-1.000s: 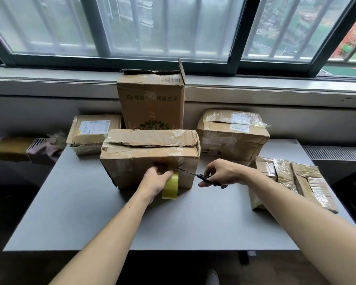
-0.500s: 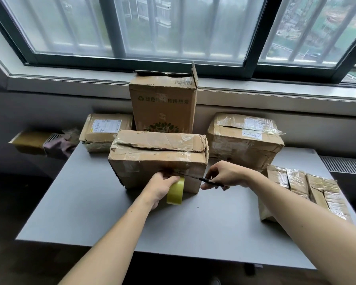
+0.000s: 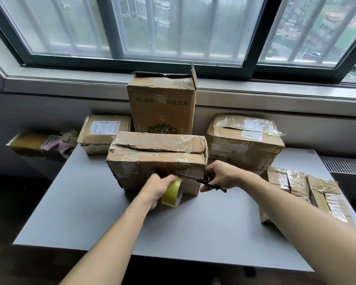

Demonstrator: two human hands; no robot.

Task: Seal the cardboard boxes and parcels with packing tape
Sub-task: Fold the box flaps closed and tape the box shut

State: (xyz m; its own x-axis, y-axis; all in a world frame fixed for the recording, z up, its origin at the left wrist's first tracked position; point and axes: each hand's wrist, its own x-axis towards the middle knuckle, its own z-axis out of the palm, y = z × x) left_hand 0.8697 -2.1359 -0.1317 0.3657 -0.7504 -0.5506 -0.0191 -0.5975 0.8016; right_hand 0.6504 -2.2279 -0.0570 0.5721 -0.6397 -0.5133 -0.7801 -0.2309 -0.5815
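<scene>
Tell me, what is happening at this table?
A person is taping a cardboard box on a grey table. The left hand holds a yellow tape roll against its front face; the right hand holds scissors, blades reaching toward the roll. Other parcels stand around, and the tall box behind is open on top.

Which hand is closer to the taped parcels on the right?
Right. The right hand, holding scissors, is just left of the taped parcels; the left hand, gripping the tape roll, is farther left.

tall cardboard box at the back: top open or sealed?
Open. The tall brown cardboard box with green print has one top flap standing upright and a dark gap along its top edge.
</scene>
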